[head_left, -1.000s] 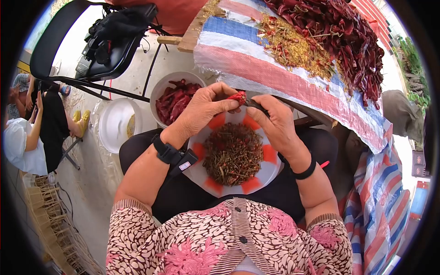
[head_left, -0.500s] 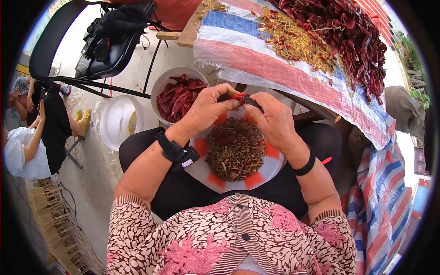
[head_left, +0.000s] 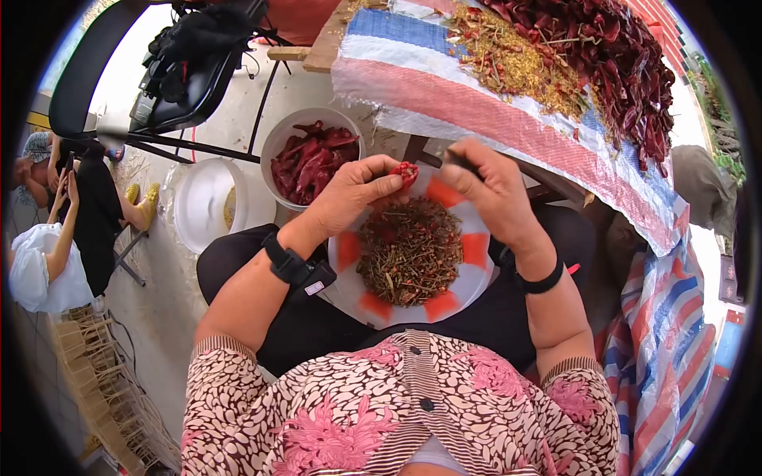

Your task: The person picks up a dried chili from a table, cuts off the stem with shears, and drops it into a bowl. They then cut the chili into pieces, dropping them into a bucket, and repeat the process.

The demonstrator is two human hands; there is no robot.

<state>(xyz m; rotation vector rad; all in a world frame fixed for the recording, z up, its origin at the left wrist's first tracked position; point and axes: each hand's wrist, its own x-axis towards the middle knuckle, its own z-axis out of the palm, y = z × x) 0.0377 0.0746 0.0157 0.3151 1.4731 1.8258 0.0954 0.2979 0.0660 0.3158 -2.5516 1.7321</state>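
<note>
Over the far rim of a white bowl (head_left: 475,249) with orange patches, which sits on the person's lap, the left hand (head_left: 349,192) holds a red pepper (head_left: 407,174); its thumb and fingers are closed on it, and one end of the pepper stands out beyond the fingertips, toward the right hand (head_left: 500,190); this right hand is beside it but apart from the pepper, with fingers bent around a dark object (head_left: 465,161), perhaps a tool, whose shape I cannot tell because of blur.

Inside the bowl, a heap of stems and reddish bits (head_left: 409,254) covers the middle, and the patches show around it near the rim.

Beyond the left forearm, a white tub (head_left: 276,139) stands on the floor, with red peppers (head_left: 313,166) inside; to its left is a white basin (head_left: 206,202).

On the table, a striped sheet (head_left: 436,101) reaches over the near edge; yellow seeds (head_left: 528,71) lie across its middle, and a pile of dark red skins (head_left: 607,71) is behind them, toward the right edge; at far left, a chair (head_left: 83,79) carries black things (head_left: 198,36).
</note>
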